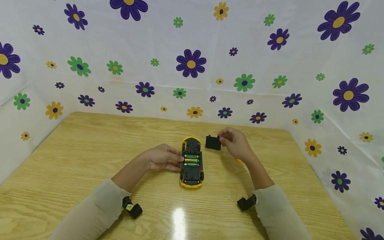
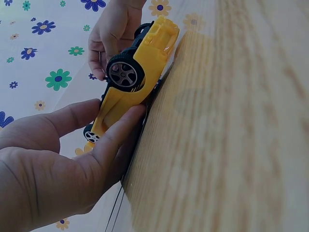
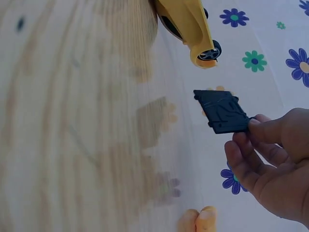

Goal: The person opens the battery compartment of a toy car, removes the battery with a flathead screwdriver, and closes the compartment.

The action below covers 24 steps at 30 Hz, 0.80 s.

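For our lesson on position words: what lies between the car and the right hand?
The cover, its edge pinched by the right hand. Bare table shows between cover and car in the head view.

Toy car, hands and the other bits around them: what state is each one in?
Toy car: upside down, underside facing up
Batteries: three, exposed, side by side in the car's underside
Black cover: off the car, apart from it
Left hand: holding the car's side
Right hand: pinching the cover's edge
Orange object: only partly in view; state cannot be told
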Each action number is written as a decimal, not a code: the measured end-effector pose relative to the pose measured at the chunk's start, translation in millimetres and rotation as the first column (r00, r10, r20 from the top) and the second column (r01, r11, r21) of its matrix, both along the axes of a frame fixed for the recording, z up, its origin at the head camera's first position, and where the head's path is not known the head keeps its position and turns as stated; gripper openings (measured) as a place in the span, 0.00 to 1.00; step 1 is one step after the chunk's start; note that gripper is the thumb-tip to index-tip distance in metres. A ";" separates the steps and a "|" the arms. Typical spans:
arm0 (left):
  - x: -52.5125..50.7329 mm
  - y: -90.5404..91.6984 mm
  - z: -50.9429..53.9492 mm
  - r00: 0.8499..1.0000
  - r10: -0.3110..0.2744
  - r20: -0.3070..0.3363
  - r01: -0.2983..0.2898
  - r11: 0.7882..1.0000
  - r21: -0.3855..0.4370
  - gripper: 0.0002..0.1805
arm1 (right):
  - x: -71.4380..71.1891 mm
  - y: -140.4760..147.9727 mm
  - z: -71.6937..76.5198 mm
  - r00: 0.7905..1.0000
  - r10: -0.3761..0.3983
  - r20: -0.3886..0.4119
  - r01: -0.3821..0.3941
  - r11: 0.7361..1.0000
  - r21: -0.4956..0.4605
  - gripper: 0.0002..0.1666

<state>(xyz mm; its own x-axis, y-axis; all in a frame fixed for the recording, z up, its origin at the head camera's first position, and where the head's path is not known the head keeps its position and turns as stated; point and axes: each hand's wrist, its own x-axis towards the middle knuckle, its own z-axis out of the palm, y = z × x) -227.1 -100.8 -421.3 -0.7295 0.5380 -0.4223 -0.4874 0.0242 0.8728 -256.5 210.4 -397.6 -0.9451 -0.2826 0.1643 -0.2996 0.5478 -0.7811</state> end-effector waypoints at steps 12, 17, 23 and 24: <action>-2.0 1.3 -0.4 1.000 -0.022 -0.013 0.022 1.000 0.009 0.30 | -6.4 12.7 -5.8 0.997 -0.009 0.074 0.004 0.998 0.061 0.12; -2.9 1.9 -1.9 0.999 -0.033 -0.020 0.033 0.999 0.003 0.28 | -8.1 13.9 -6.5 0.996 -0.010 0.085 0.003 0.997 0.082 0.14; -1.9 2.1 -1.5 1.000 -0.019 -0.017 0.019 1.000 -0.005 0.32 | -20.7 14.1 -0.3 0.986 0.023 0.165 -0.042 0.993 0.110 0.16; -2.0 1.6 -1.6 1.000 -0.015 -0.018 0.015 1.000 -0.005 0.32 | -23.7 13.8 0.9 0.983 0.034 0.183 -0.055 0.992 0.111 0.16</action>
